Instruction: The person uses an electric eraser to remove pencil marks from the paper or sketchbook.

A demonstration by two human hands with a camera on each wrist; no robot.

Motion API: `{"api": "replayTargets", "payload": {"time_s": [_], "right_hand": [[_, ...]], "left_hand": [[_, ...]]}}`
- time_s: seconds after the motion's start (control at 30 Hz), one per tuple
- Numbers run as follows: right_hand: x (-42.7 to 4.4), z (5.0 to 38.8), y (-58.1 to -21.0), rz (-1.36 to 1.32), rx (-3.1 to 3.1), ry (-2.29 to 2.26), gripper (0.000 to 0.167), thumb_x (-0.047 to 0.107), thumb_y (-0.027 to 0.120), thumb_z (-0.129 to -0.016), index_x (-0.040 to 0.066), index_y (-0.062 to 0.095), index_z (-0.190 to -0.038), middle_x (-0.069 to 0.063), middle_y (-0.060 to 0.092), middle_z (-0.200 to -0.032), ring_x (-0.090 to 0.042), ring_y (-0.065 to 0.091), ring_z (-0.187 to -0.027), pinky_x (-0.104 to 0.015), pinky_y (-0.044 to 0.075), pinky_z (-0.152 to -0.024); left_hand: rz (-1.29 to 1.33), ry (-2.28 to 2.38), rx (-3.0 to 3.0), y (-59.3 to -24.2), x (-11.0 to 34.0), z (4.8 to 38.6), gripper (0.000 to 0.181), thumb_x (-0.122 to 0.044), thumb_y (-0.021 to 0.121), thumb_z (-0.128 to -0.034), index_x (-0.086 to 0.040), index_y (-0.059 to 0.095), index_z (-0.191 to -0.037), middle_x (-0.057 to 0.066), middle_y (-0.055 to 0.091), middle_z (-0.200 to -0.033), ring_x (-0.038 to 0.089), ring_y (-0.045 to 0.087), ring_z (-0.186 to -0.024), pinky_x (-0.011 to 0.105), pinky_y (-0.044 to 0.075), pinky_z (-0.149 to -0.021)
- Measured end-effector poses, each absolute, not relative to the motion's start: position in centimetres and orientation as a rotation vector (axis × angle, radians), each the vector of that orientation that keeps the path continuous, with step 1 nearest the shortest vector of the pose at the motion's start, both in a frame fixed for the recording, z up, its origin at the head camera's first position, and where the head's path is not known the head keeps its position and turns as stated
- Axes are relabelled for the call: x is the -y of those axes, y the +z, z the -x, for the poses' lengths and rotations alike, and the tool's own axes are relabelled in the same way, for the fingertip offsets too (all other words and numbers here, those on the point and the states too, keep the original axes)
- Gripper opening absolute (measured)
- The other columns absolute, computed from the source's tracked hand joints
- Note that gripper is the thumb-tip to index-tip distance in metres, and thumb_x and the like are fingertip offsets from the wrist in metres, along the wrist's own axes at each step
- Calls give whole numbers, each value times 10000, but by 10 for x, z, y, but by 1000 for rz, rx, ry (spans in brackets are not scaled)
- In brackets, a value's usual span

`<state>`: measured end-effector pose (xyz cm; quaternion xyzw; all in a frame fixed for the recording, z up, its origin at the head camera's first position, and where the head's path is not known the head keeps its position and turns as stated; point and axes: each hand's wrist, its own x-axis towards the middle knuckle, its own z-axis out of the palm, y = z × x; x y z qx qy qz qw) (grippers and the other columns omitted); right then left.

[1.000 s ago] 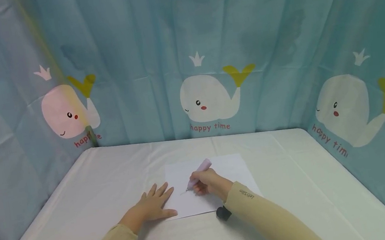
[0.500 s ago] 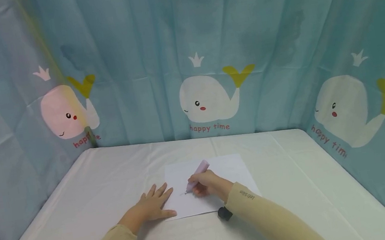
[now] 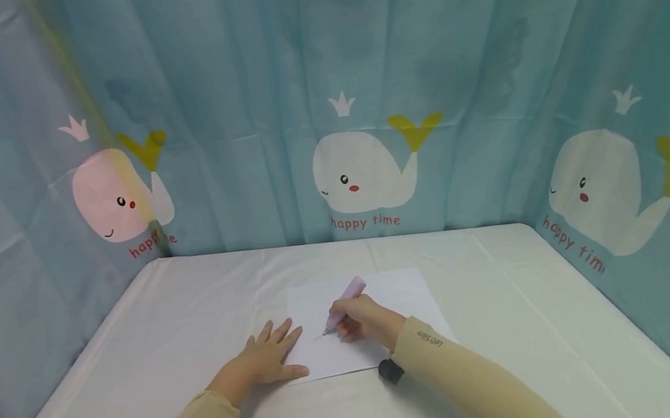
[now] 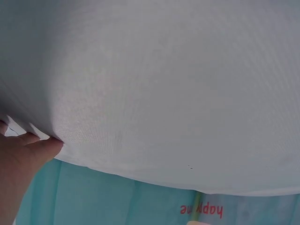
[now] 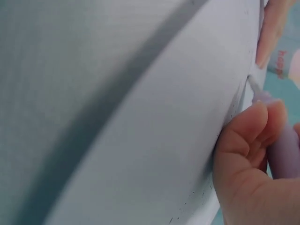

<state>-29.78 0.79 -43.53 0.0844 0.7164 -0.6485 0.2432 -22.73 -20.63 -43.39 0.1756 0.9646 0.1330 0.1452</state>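
A white sheet of paper lies on the white-covered table. My right hand grips a thick lilac pen, tilted with its thin tip down at the paper, beside a faint short line. In the right wrist view, finger and thumb pinch the lilac pen close to its narrow tip. My left hand rests with fingers spread on the paper's left edge. Only part of the left hand shows in the left wrist view.
A small black object sits at the paper's front edge, by my right sleeve. The white tablecloth spreads around the paper. Behind the table hangs a blue curtain printed with whales.
The pen tip has moved slightly toward me and then back a little, along with my right hand. My left hand has stayed in place on the paper.
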Motion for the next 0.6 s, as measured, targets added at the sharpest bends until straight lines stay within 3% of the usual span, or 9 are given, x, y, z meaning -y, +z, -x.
{"api": "replayTargets", "payload": {"time_s": [0.3, 0.6], "right_hand": [[-11, 299, -437, -206, -1943, -1765, 219, 150, 619, -876, -30, 634, -1000, -84, 618, -670, -147, 581, -537, -241, 502, -512], [-4, 294, -433, -233, -1966, -1802, 165, 95, 616, -835, -43, 604, -926, -86, 602, -637, -136, 555, -501, -228, 493, -494]], "left_hand": [[-499, 376, -2780, -435, 206, 228, 869, -578, 618, -869, -56, 332, -1503, 206, 195, -1581, 524, 90, -1415, 723, 131, -1048], [-489, 378, -2788, -435, 206, 228, 879, -582, 625, -861, -57, 335, -1503, 200, 197, -1583, 519, 88, -1417, 721, 127, -1051]]}}
